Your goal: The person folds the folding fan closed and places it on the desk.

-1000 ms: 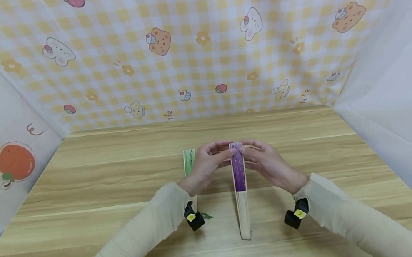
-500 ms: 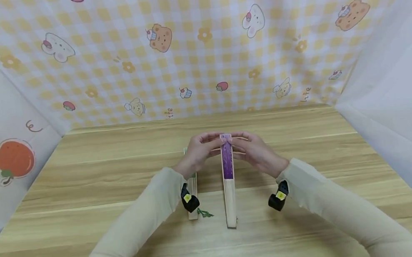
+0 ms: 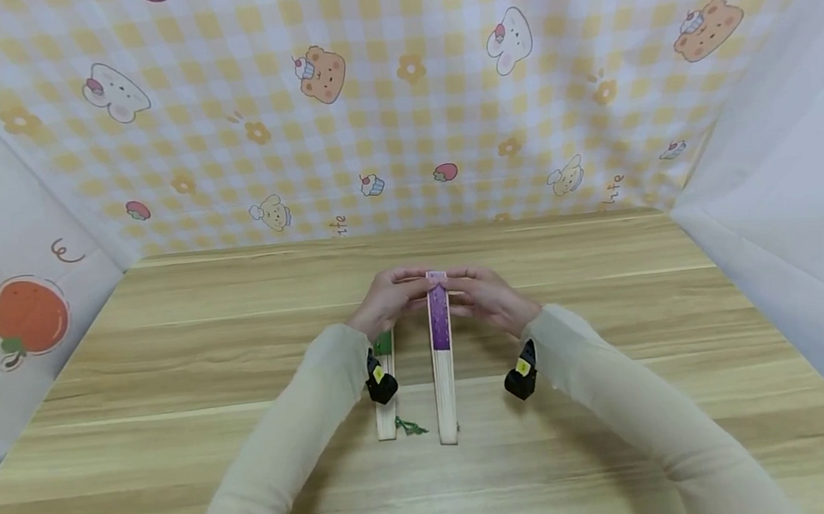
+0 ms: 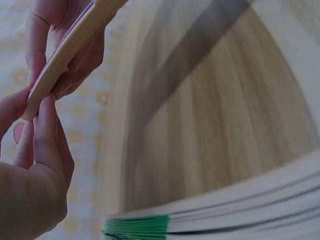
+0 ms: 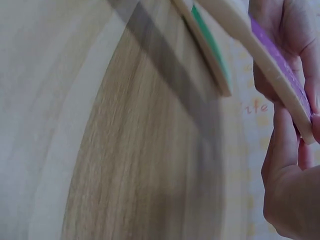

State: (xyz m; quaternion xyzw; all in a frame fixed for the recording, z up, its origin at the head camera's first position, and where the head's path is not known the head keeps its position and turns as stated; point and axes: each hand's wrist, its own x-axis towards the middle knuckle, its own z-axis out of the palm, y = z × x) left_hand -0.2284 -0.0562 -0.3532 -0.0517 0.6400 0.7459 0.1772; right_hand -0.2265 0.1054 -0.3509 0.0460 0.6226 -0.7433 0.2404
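Observation:
A folded purple folding fan (image 3: 439,317) with pale wooden ribs is held by both hands at its far end, in the middle of the head view. My left hand (image 3: 386,300) pinches it from the left, thumb on top. From the other side my right hand (image 3: 490,299) pinches the same end. In the left wrist view the purple fan (image 4: 65,57) hangs above the table, its shadow below. A second folded fan, green (image 3: 384,385), lies just left of it on the table, partly hidden under my left wrist.
A green tassel (image 3: 411,427) lies between the two fans' near ends. Wood-grained table (image 3: 593,472) spreads around them. Behind it hangs a yellow checked cloth (image 3: 413,123), with pale cloth sides (image 3: 787,167) at left and right.
Both hands have carried the purple fan leftward and somewhat away from me, closer to the green fan. The green fan stays where it was.

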